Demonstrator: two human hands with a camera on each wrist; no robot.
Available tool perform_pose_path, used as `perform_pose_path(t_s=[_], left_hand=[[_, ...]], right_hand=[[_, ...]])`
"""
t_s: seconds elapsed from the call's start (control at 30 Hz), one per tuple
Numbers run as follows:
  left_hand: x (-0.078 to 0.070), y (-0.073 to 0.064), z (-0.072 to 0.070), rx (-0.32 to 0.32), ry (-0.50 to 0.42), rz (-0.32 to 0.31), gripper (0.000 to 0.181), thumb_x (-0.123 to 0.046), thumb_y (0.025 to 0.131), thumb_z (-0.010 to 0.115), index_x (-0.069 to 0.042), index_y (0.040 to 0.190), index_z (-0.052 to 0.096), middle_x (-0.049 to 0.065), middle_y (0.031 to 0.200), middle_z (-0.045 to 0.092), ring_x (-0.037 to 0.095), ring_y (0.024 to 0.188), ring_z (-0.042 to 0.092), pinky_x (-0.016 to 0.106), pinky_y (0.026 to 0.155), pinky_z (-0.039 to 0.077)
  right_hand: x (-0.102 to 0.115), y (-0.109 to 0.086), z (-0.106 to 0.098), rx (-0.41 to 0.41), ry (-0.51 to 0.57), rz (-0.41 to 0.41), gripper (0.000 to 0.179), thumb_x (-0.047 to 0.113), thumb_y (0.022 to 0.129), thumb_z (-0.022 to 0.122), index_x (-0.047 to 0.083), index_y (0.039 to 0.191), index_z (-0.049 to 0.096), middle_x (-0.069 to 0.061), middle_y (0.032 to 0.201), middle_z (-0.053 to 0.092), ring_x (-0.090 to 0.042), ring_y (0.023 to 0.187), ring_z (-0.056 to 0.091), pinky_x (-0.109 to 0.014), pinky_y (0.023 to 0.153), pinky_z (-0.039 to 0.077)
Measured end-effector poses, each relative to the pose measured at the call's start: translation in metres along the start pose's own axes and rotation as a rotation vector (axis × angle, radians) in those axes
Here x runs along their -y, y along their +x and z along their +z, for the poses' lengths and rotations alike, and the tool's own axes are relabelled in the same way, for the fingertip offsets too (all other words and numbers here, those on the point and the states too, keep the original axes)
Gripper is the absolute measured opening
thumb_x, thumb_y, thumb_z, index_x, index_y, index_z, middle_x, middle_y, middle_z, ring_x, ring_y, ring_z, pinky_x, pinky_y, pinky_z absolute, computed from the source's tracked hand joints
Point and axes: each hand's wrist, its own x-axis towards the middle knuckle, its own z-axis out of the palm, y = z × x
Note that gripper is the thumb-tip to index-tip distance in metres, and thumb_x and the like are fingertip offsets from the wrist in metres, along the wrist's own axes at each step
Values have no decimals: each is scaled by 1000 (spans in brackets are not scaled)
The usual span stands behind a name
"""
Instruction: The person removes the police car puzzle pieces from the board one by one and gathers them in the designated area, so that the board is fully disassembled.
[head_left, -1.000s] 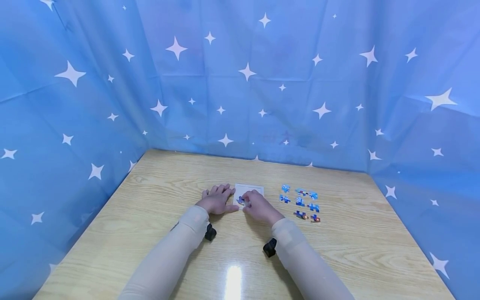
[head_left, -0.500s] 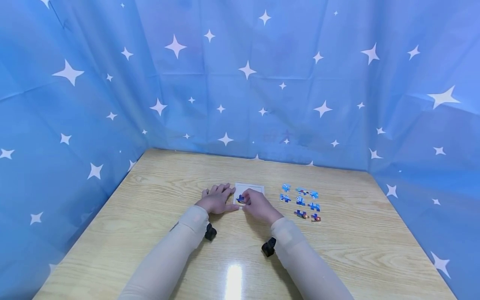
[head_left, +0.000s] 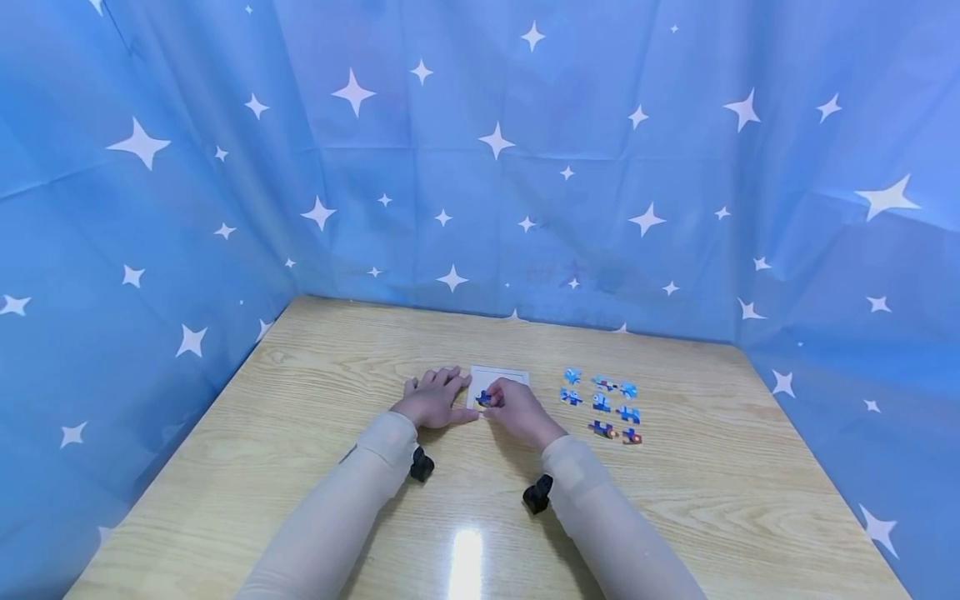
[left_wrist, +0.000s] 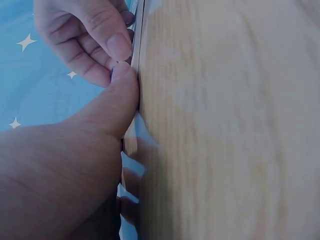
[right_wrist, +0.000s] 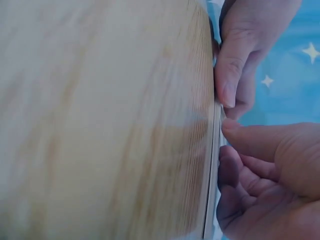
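A white puzzle tray (head_left: 510, 372) lies on the table in the head view. My left hand (head_left: 433, 402) rests at its left side with fingers spread, the thumb along the near edge. A dark blue jigsaw piece (head_left: 483, 398) is over the tray's lower left part, pinched by the fingertips of my right hand (head_left: 517, 410). Both thumbs come close together in the left wrist view, where my left hand (left_wrist: 95, 125) is in front and the piece is almost hidden. From the right wrist, my right hand (right_wrist: 275, 175) shows curled fingers.
Several loose jigsaw pieces (head_left: 601, 402) lie in rough rows to the right of the tray. The wooden table (head_left: 360, 333) is backed and flanked by a blue star-patterned curtain (head_left: 465, 192).
The blue piece has turned and shifted slightly under my right fingertips over the tray's lower left part. My left hand stays in place.
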Motion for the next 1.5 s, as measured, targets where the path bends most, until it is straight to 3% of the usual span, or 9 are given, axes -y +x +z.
perform_pose_path(t_s=[0.13, 0.3, 0.67, 0.87, 1.13, 1.5], left_hand=[[2, 5, 4, 8, 12, -11, 82, -70, 97, 46, -28, 164, 21, 2, 170, 10, 34, 153, 14, 67, 113, 15], [0, -1, -2, -5, 7, -5, 80, -67, 98, 49, -27, 163, 26, 3, 170, 14, 34, 151, 18, 66, 112, 19], [-3, -7, -6, -10, 0, 1, 80, -69, 97, 48, -27, 162, 28, 3, 169, 16, 33, 151, 19, 64, 113, 19], [-1, -2, -2, -9, -37, 9, 84, -71, 96, 48, -26, 163, 26, 4, 170, 14, 35, 151, 16, 67, 112, 16], [-4, -6, -6, -11, -14, -1, 81, -70, 96, 49, -29, 162, 27, 2, 169, 15, 33, 151, 18, 64, 113, 18], [8, 9, 8, -13, -34, 3, 83, -73, 94, 49, -33, 163, 23, -2, 170, 10, 33, 152, 14, 66, 113, 14]], right_hand=[[-3, -2, -2, 3, 23, 21, 22, 3, 94, 71, -1, 114, 63, -4, 97, 63, -17, 90, 60, -36, 82, 52], [-4, -7, -7, 8, 35, 30, 24, 5, 97, 69, -1, 119, 62, -4, 99, 63, -18, 93, 61, -37, 82, 53], [-14, -14, -16, -11, 56, 58, 23, 8, 97, 69, 0, 117, 63, -4, 98, 62, -18, 91, 60, -35, 78, 51], [-19, -19, -22, -23, 64, 70, 24, 7, 97, 68, 0, 119, 63, -5, 99, 62, -19, 92, 60, -35, 79, 51], [-27, -26, -30, -27, 50, 72, 19, 8, 98, 68, 0, 115, 63, -5, 97, 61, -19, 90, 58, -37, 81, 49], [-38, -37, -40, -42, 52, 115, 21, 10, 98, 68, 2, 116, 62, -6, 98, 60, -21, 90, 56, -38, 78, 48]])
